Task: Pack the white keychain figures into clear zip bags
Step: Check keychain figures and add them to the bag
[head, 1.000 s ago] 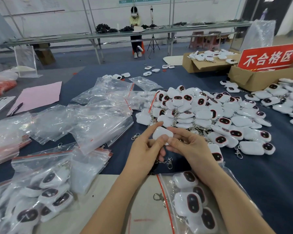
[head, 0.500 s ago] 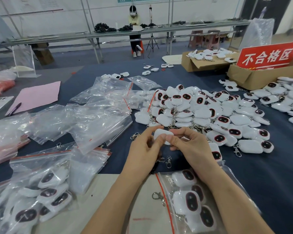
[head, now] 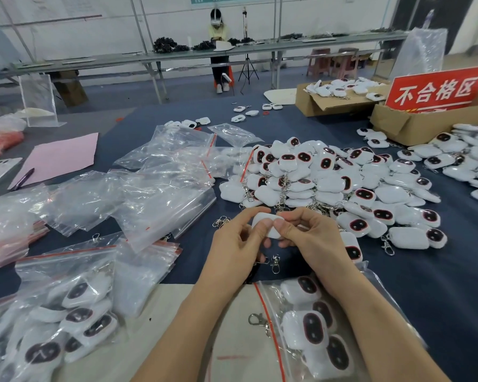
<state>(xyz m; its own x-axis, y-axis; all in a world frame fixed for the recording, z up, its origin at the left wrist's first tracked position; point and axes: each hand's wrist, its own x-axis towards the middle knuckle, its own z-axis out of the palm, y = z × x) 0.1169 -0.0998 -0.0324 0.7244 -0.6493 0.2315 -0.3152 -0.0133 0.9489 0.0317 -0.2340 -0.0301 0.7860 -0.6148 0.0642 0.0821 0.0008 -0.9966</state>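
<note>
Between the two hands, just above the near edge of the dark blue cloth [head: 439, 285], one white figure [head: 268, 226] is pinched at both ends: the left hand [head: 236, 248] grips it with thumb and forefinger from nine o'clock, the right hand [head: 313, 239] from three o'clock, thumbs nearly touching on its pale back. Compared with a second ago almost nothing has shifted; the figure stays at the same spot, the fingers only close a little tighter around it, and its metal clip [head: 275, 264] hangs below. That suggests the person is checking or turning the piece, not yet bagging it. A half-filled zip bag [head: 315, 326] with a red seal lies at six o'clock under the right forearm, its mouth facing the hands, and looks like the likely destination. The big pile of loose figures [head: 342, 183] sits at one o'clock, empty bags [head: 160, 194] at ten o'clock, filled bags [head: 66, 312] at eight o'clock. Much packing remains, judging by the pile.
</note>
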